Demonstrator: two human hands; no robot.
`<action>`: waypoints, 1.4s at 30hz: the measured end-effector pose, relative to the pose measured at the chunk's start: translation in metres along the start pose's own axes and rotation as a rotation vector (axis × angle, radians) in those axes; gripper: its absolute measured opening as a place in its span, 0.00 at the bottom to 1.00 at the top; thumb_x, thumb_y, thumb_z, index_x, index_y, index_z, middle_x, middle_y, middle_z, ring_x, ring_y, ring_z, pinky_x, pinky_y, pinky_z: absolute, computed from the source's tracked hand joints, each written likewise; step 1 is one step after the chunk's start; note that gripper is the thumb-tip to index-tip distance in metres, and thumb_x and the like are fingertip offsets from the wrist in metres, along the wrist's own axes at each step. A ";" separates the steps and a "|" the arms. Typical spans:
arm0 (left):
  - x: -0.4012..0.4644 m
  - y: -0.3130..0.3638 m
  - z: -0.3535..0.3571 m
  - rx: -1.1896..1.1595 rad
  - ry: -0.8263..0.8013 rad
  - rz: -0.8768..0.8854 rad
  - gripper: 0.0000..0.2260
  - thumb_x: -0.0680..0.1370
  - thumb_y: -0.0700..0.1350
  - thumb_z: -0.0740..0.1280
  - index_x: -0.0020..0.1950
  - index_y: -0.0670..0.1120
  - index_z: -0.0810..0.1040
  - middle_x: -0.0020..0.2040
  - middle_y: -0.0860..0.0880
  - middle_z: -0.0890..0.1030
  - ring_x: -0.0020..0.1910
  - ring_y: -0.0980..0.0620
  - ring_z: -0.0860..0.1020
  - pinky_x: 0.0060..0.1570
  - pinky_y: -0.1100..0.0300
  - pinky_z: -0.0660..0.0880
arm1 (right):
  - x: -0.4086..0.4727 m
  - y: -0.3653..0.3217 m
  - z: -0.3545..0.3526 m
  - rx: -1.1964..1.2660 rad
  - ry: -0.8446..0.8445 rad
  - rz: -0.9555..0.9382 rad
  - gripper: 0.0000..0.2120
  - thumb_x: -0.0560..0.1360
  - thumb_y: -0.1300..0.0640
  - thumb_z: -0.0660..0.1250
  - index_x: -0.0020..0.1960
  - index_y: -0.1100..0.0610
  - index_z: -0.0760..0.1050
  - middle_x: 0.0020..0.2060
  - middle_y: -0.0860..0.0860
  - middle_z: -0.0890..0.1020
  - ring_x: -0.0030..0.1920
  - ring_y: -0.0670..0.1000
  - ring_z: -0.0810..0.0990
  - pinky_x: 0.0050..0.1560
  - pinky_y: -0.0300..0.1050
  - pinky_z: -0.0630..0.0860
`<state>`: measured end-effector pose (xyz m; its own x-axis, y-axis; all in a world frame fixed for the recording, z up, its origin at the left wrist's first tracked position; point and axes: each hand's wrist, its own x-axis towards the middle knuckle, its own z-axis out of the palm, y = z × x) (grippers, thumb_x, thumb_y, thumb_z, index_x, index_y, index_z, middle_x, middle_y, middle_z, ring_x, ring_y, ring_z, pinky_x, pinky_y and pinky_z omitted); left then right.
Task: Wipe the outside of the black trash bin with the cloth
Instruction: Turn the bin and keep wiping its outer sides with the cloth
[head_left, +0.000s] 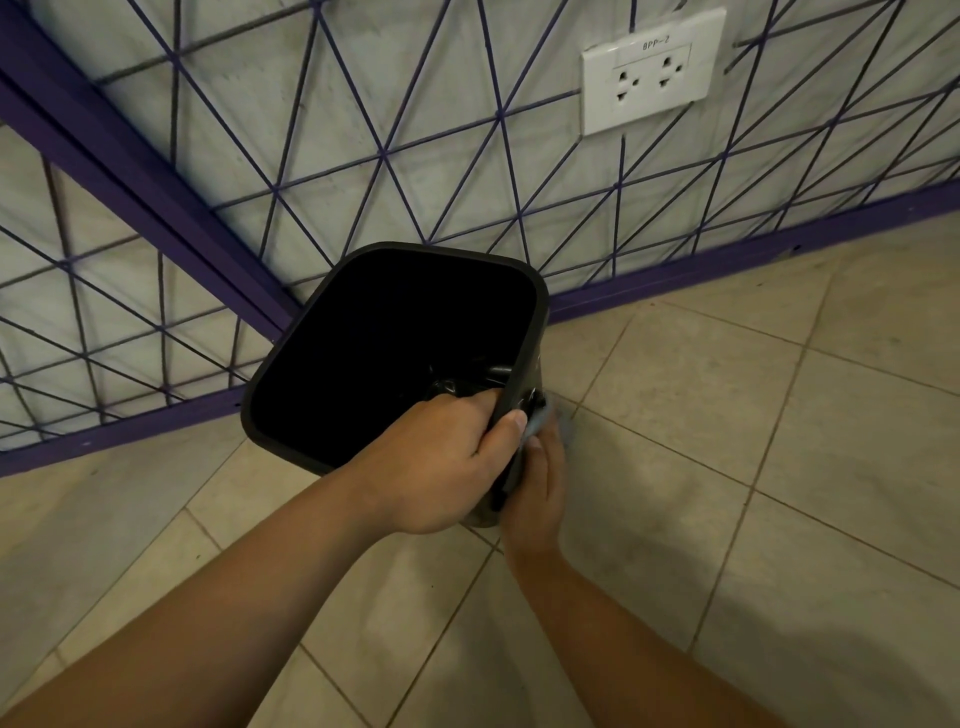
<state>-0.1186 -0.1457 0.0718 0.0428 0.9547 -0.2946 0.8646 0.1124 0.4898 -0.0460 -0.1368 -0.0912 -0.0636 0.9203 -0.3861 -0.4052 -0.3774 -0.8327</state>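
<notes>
Your left hand (436, 457) grips the black trash bin (395, 353) by its near rim, tilted over the floor; your right hand (537, 488) presses the cloth (545, 421) on its right outer side, other sides seemingly left

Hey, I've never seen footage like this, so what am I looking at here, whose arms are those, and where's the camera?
The one picture comes from a camera worn on a person's head, looking down at their own bare arms; no machine is involved. The left hand grips the rim of a black trash bin, tipped on the tiled floor near a wall with purple lines and a white socket. The right hand presses a grey cloth against the bin's outer side.
</notes>
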 end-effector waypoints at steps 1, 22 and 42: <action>0.000 0.000 0.000 0.001 -0.002 -0.002 0.16 0.85 0.56 0.53 0.54 0.49 0.78 0.41 0.48 0.83 0.40 0.50 0.82 0.45 0.46 0.78 | -0.003 0.006 -0.001 -0.015 -0.011 0.021 0.24 0.85 0.57 0.53 0.78 0.68 0.63 0.73 0.68 0.72 0.75 0.68 0.69 0.77 0.68 0.65; -0.001 -0.001 0.000 -0.045 -0.007 0.001 0.18 0.84 0.57 0.54 0.47 0.49 0.77 0.38 0.45 0.82 0.38 0.48 0.81 0.42 0.42 0.77 | 0.027 -0.007 0.000 0.006 0.000 -0.015 0.20 0.86 0.66 0.50 0.75 0.68 0.66 0.66 0.71 0.76 0.68 0.69 0.76 0.70 0.63 0.74; 0.001 -0.003 0.000 -0.046 0.001 0.022 0.19 0.83 0.58 0.52 0.46 0.49 0.77 0.39 0.45 0.82 0.38 0.46 0.81 0.42 0.42 0.77 | 0.027 -0.004 -0.010 -0.089 -0.044 -0.018 0.19 0.86 0.62 0.53 0.71 0.70 0.70 0.65 0.70 0.77 0.67 0.69 0.76 0.71 0.65 0.72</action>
<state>-0.1205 -0.1451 0.0699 0.0609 0.9574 -0.2824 0.8396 0.1039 0.5332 -0.0371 -0.1111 -0.1020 -0.0980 0.9299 -0.3546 -0.3239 -0.3667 -0.8721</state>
